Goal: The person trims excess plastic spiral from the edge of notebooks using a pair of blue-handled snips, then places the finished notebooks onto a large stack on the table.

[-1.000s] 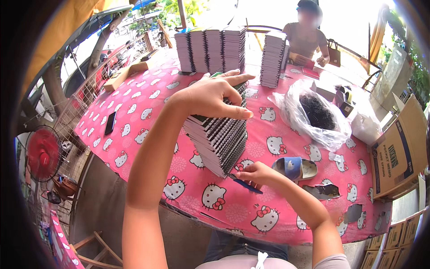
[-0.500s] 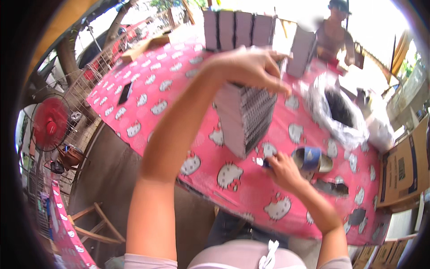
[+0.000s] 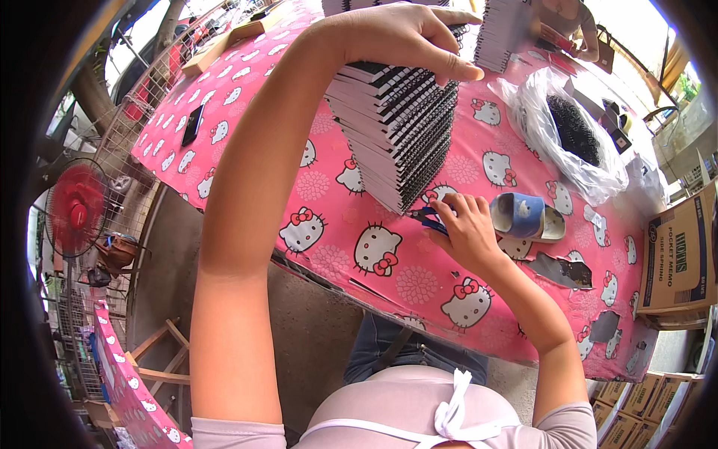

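Observation:
A tall stack of spiral-bound notebooks (image 3: 396, 142) stands on the table, its black wire coils facing right. Across the top of this stack lies my left hand (image 3: 404, 37), thumb and forefinger spread apart beside the coil edge; its other fingers are partly hidden. Close to the foot of the stack, my right hand (image 3: 470, 230) is closed around a pair of blue-handled pliers (image 3: 428, 218). The pliers' tip points left at the bottom notebooks. Just right of this hand sits a blue slide sandal (image 3: 517, 213).
A pink patterned cloth (image 3: 419, 288), torn at the right, covers the table. Beyond are a white plastic bag (image 3: 602, 179) of black coils (image 3: 572, 127), more notebooks (image 3: 493, 34) and another person (image 3: 572, 26). A phone (image 3: 193, 125) lies left; a cardboard box (image 3: 677, 254) stands right.
The view has tilted down and shows the stack more sharply. My left hand remains over the stack's top; my right hand still holds the pliers near its base.

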`<state>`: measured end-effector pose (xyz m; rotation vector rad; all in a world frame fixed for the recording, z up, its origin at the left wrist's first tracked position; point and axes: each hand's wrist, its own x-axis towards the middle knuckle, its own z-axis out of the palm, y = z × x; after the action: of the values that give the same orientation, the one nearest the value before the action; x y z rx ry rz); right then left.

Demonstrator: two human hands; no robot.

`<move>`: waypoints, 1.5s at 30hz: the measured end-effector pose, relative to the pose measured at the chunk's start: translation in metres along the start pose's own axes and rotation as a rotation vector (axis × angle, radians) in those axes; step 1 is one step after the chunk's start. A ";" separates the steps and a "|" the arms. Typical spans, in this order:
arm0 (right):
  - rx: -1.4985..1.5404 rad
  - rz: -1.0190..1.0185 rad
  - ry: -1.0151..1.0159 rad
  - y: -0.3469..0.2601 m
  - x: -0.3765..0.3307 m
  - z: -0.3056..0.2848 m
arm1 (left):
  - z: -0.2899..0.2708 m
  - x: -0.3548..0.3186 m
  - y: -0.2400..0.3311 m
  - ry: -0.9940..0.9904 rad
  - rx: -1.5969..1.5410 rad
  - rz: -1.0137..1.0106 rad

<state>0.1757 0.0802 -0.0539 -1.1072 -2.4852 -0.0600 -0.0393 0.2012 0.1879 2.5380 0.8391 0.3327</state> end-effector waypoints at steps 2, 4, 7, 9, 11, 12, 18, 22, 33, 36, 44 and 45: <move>-0.045 -0.030 0.049 -0.002 0.005 0.002 | 0.001 -0.001 -0.005 0.020 0.001 0.038; 0.172 0.052 -0.067 0.004 0.008 0.001 | 0.000 0.001 -0.001 -0.008 0.007 0.003; 0.532 0.289 -0.330 0.015 0.022 -0.013 | 0.002 0.001 0.000 0.010 0.001 0.013; 0.731 0.638 -0.717 0.015 0.051 -0.038 | 0.002 -0.001 -0.004 0.020 0.003 0.021; 1.044 0.850 -0.782 0.019 0.052 -0.039 | 0.001 0.000 -0.004 0.017 0.020 0.033; 0.884 0.711 -0.698 0.018 0.048 -0.036 | 0.002 0.001 -0.003 0.020 0.001 0.023; 0.114 0.022 -0.190 0.013 0.010 -0.020 | 0.002 -0.003 0.006 0.014 -0.042 -0.066; 0.049 -0.069 -0.059 0.013 0.009 -0.007 | 0.001 -0.001 0.002 0.021 -0.060 -0.035; 0.915 0.856 -0.760 0.018 0.050 -0.033 | 0.002 -0.002 0.011 0.007 -0.052 -0.068; 0.710 0.673 -0.663 0.012 0.046 -0.032 | 0.002 0.000 0.002 0.019 -0.058 -0.032; 0.001 -0.016 -0.130 0.006 0.011 -0.012 | 0.002 -0.001 -0.001 0.010 -0.079 -0.017; -0.026 -0.039 -0.089 0.007 0.010 -0.009 | 0.002 0.000 0.001 0.007 -0.084 -0.023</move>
<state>0.1779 0.0902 -0.0431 -1.0943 -2.5922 -0.0554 -0.0385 0.2000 0.1866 2.4493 0.8388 0.3614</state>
